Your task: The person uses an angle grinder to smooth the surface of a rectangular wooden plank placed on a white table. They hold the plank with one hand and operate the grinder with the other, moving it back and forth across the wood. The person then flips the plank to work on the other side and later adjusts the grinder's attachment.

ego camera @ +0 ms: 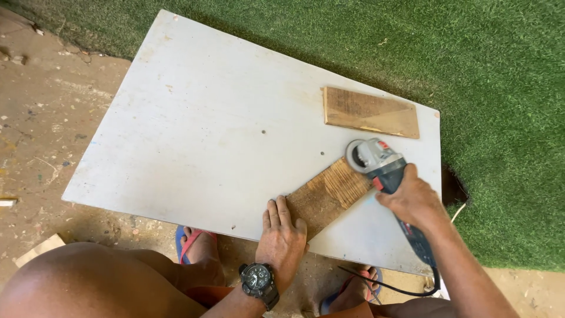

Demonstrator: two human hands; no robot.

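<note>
Plank (326,195) of rough brown wood, flat on white board (206,129), near its front edge and slanted. Left hand (282,235) pressed palm-down on plank's near end, fingers spread, no grip closed on anything. Right hand (414,200) wrapped tight round body of angle grinder (382,171), disc end down on plank's far end. Second wood piece (371,112) beyond, apart, near board's far corner. Green artificial turf (500,70) alongside.

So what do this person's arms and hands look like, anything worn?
Both arms are bare, with no sleeves and no gloves. The left hand has a chunky black wristwatch with a dark round dial at the wrist. The right hand wears nothing visible.
</note>
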